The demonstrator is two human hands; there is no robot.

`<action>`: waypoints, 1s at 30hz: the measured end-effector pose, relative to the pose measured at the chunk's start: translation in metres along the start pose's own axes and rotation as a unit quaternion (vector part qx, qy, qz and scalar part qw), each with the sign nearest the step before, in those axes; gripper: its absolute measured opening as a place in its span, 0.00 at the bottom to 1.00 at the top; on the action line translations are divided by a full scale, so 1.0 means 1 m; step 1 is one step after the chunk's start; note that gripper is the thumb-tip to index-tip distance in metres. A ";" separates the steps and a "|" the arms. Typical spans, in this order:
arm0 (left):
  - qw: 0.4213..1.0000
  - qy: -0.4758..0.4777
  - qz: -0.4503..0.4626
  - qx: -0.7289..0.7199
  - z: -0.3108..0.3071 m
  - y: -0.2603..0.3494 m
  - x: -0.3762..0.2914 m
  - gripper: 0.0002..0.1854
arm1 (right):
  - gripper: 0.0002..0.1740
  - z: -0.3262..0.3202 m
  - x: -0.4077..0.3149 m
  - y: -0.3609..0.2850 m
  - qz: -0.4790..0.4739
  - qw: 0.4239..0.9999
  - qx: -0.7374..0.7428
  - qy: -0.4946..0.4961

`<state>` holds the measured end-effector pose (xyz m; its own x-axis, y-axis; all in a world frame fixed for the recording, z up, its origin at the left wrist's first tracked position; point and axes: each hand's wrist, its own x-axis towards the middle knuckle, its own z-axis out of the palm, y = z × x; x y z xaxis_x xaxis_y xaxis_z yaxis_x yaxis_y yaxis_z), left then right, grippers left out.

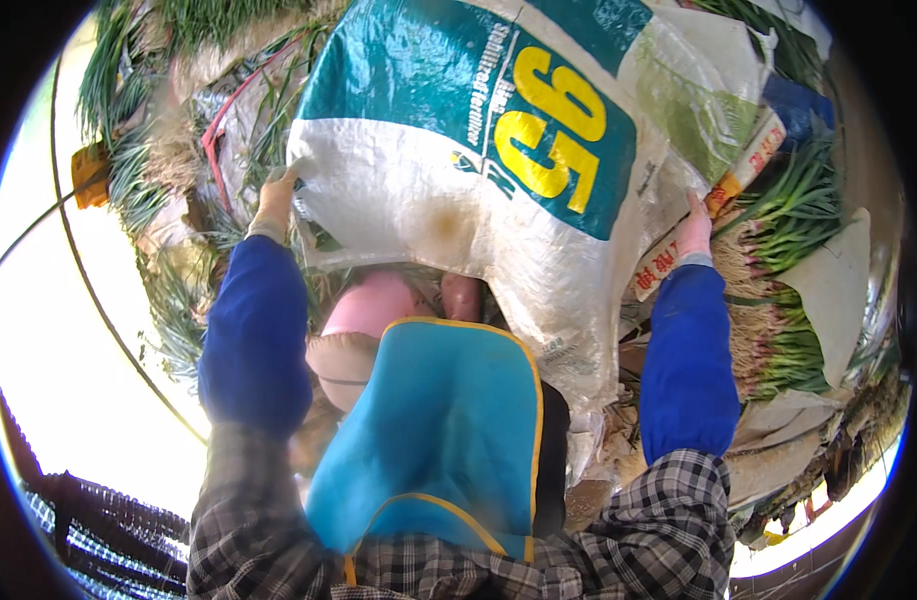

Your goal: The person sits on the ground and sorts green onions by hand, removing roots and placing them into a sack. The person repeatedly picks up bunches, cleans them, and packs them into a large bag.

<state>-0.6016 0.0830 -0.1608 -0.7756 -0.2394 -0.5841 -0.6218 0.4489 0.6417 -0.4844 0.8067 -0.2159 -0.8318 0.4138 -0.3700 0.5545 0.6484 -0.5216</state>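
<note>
A large woven plastic sack, white with teal panels, big yellow numerals and other writing, is spread wide in front of me. My left hand, below a blue sleeve cover, grips the sack's left edge. Opposite it, my right hand holds the right edge between thumb and fingers. The sack's near part hangs in creases towards my lap and hides much of the ground beneath. Beside my right hand lies a pale strip with red writing, partly under the sack.
Bundled spring onions with pale roots lie at the right, beside a beige sheet. More spring onions line the left, near a red strap and an orange object. A blue apron covers my lap.
</note>
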 end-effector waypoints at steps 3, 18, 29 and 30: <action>0.993 0.092 -0.044 -0.058 -0.013 0.022 -0.026 0.09 | 0.24 -0.056 -0.015 -0.043 0.070 0.934 0.329 0.122; 0.914 -0.370 -0.053 -0.160 -0.006 -0.005 -0.112 0.27 | 0.17 -0.450 -0.230 -0.012 -0.081 0.932 -0.315 0.159; 0.820 -0.270 -0.073 -0.499 0.038 0.197 -0.093 0.26 | 0.17 -0.456 -0.320 0.058 0.163 0.943 0.264 0.118; 0.842 -0.252 -0.035 -0.475 0.037 0.209 -0.089 0.24 | 0.18 -0.456 -0.320 0.054 0.139 0.964 0.197 0.109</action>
<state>-0.6588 0.2296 0.0068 -0.7380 0.2668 -0.6198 -0.6558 -0.4999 0.5657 -0.1990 1.0003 0.2253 -0.6117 0.6890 -0.3887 0.6865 0.2183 -0.6936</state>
